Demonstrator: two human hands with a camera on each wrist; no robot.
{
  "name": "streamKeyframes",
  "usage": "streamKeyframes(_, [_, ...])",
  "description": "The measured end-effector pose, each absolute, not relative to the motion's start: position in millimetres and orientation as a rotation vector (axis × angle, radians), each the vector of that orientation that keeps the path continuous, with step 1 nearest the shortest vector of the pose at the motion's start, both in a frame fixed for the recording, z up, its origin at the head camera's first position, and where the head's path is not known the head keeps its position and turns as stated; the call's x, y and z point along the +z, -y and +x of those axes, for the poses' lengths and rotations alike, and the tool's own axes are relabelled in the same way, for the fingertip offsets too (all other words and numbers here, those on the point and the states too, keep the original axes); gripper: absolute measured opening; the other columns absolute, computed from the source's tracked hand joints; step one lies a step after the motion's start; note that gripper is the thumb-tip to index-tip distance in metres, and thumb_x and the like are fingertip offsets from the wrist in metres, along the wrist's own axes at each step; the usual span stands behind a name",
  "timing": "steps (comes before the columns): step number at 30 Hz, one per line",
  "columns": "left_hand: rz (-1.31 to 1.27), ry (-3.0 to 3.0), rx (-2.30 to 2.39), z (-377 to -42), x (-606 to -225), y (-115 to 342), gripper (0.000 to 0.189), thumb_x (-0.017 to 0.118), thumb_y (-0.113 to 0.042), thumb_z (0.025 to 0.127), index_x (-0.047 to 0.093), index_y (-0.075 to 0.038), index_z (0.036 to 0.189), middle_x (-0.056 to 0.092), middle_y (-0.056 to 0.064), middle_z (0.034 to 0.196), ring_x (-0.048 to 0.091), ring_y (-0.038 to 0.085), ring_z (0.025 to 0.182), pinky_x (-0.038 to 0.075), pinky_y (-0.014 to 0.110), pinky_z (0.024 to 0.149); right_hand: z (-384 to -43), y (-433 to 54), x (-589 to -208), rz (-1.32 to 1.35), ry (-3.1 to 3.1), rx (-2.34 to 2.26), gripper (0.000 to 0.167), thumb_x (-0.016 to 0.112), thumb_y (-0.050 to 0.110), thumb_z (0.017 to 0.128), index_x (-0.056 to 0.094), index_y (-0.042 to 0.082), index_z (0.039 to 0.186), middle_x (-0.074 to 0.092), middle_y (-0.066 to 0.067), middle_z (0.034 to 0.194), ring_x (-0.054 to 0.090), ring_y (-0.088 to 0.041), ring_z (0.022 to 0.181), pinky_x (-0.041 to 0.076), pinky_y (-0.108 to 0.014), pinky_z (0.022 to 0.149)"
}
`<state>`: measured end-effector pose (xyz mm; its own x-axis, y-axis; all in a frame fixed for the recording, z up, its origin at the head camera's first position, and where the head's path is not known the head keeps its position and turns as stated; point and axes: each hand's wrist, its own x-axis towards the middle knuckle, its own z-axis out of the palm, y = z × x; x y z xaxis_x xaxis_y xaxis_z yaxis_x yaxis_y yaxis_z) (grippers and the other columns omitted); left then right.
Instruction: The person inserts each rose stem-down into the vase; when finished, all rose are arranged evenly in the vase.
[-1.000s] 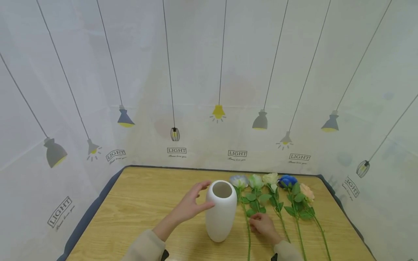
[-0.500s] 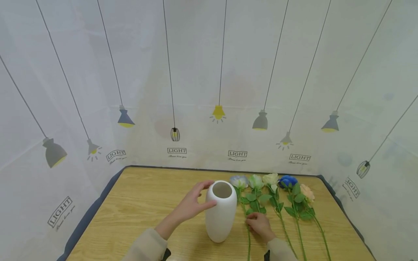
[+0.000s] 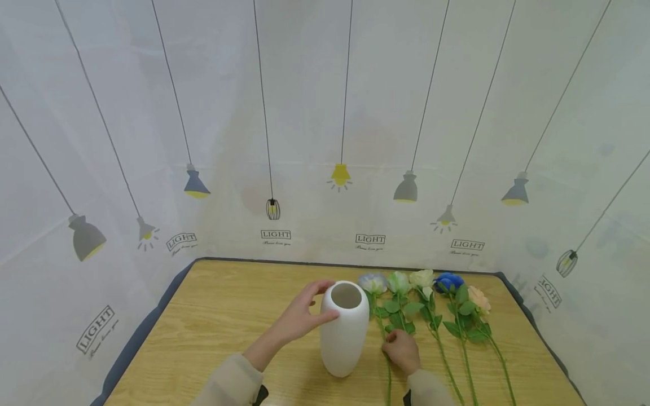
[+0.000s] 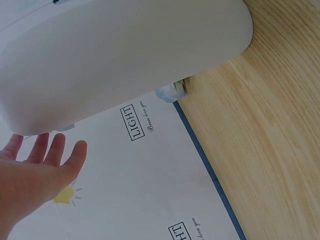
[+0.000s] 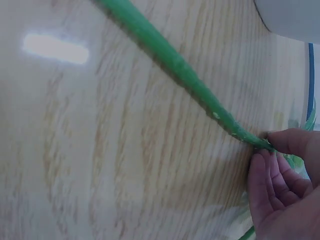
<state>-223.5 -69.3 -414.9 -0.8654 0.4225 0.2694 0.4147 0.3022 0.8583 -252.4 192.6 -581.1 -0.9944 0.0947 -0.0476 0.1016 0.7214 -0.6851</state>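
A tall white vase (image 3: 342, 344) stands upright on the wooden table, its round mouth facing up. My left hand (image 3: 304, 316) is at the vase's upper left side, thumb in front and fingers behind. In the left wrist view, the fingers of that hand (image 4: 42, 167) are spread, some fingertips right at the vase's surface. Right of the vase, my right hand (image 3: 402, 351) pinches the green stem (image 5: 185, 75) of a pale blue-white flower (image 3: 373, 283) between thumb and fingertips. That stem lies along the table, its blossom pointing to the back.
Beside the pinched stem lie more long-stemmed flowers: a green-white one (image 3: 399, 282), a cream one (image 3: 422, 278), a blue one (image 3: 449, 282) and a peach one (image 3: 479, 299). A white sheet printed with lamps (image 3: 315, 113) surrounds the table (image 3: 228, 293).
My right hand has shifted slightly left onto the pale blue-white flower's stem. My left hand has moved a little right, closer against the vase. The vase has stayed in place.
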Motion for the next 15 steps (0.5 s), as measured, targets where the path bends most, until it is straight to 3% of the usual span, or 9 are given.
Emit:
streamKeyframes(8, [0.819, -2.565, 1.626, -235, -432, 71, 0.06, 0.067, -0.034, 0.078, 0.041, -0.013, 0.128, 0.044, 0.0, 0.124, 0.04, 0.019, 0.113, 0.033, 0.045, 0.088, -256, -196, -580, 0.209, -2.809, -1.239, 0.022, 0.063, 0.009, 0.071, 0.06, -0.006, 0.087, 0.059, -0.011, 0.083, 0.054, -0.025, 0.073, 0.044, -0.036, 0.061])
streamKeyframes(15, [0.818, -2.551, 1.623, -235, -431, 71, 0.06, 0.066, -0.035, 0.078, 0.04, -0.014, 0.128, 0.044, 0.0, 0.124, 0.04, 0.019, 0.113, 0.033, 0.046, 0.089, -256, -202, -566, 0.256, -2.428, -1.625, 0.028, 0.054, 0.003, 0.082, 0.055, -0.014, 0.104, 0.058, -0.01, 0.072, 0.05, -0.013, 0.053, 0.042, -0.027, 0.048])
